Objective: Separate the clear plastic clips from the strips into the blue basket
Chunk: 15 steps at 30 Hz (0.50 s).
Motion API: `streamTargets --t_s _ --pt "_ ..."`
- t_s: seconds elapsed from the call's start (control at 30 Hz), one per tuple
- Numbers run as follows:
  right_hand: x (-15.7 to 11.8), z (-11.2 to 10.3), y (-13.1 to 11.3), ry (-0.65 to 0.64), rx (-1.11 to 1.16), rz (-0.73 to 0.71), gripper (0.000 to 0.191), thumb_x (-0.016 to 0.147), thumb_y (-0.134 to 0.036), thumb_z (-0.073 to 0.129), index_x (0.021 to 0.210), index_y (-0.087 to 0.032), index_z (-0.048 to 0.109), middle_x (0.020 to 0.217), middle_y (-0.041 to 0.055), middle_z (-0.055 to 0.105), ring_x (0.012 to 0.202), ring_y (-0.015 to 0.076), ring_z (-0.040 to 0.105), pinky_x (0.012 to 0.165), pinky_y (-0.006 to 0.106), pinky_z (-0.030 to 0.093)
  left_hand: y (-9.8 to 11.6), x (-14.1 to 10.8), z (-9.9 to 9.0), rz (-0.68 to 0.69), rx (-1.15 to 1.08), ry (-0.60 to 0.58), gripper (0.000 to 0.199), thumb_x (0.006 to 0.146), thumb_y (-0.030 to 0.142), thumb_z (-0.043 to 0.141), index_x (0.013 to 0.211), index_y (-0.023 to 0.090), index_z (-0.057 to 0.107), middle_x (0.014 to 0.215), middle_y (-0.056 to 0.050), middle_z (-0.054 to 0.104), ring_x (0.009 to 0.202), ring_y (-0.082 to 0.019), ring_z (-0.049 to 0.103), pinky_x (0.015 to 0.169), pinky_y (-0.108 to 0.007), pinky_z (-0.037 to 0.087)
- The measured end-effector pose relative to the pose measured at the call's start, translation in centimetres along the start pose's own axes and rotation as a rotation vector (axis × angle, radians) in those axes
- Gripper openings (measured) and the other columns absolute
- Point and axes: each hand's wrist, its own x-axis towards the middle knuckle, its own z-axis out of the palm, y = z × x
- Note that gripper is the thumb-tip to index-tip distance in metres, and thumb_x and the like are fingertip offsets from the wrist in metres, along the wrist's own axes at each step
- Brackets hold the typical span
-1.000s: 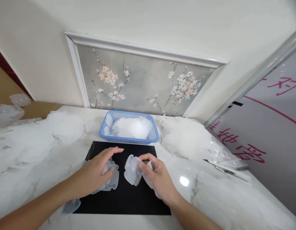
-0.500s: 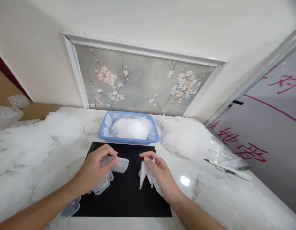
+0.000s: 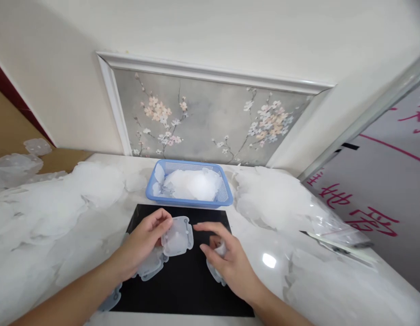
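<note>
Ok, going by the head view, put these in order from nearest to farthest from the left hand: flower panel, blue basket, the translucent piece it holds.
From the left hand:
1. Translucent piece: in its grasp, on its right.
2. Blue basket: ahead, to the right.
3. Flower panel: farthest, behind the basket.

The piece (image 3: 177,237) in my left hand (image 3: 142,244) is cloudy white with grey marks; the mat (image 3: 182,292) is plain black. The basket (image 3: 189,202) is blue, and the pieces inside (image 3: 196,183) seem white, under glare.
</note>
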Motion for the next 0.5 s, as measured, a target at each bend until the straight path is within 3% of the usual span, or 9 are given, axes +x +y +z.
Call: streamTargets --t_s 0.13,0.23,0.37,0.5 --pt "-0.2 0.6 -0.3 -0.143 -0.09 -0.211 0.039 0.091 -0.013 0.047 0.115 -0.031 0.071 0.115 0.0057 0.068 0.1 0.0202 0.065 0.079 0.032 0.053 -1.1 0.3 0.3 0.036 0.051 -0.04 0.038 0.09 0.059 0.053 0.086 0.021 0.052 0.072 0.005 0.047 0.063 -0.011 0.042 0.057 -0.022 0.034" --pt "-0.4 1.0 -0.1 -0.119 -0.111 -0.221 0.041 0.091 -0.01 0.045 0.112 -0.031 0.073 0.111 0.004 0.071 0.094 0.0181 0.068 0.08 0.03 0.055 -0.9 0.0 0.2 0.085 0.142 -0.066 0.039 0.092 0.06 0.049 0.086 0.021 0.055 0.077 0.003 0.052 0.07 -0.012 0.045 0.062 -0.023 0.036" --pt "-0.3 0.8 0.4 -0.002 -0.095 -0.176 0.031 0.09 -0.014 0.054 0.103 -0.029 0.076 0.102 0.0042 0.073 0.086 0.0188 0.068 0.075 0.029 0.055 -0.4 -0.5 -0.3 0.061 0.185 -0.139 0.036 0.093 0.058 0.049 0.094 0.023 0.058 0.079 0.002 0.055 0.073 -0.014 0.05 0.066 -0.024 0.039" --pt "-0.2 0.2 0.6 0.096 -0.056 -0.082 0.024 0.089 -0.019 0.058 0.101 -0.029 0.077 0.095 0.0041 0.072 0.076 0.0184 0.065 0.068 0.03 0.053 -1.0 -0.1 -0.8 0.068 0.049 -0.304 0.029 0.09 0.039 0.06 0.115 0.026 0.053 0.103 -0.003 0.066 0.091 -0.018 0.061 0.079 -0.028 0.045"
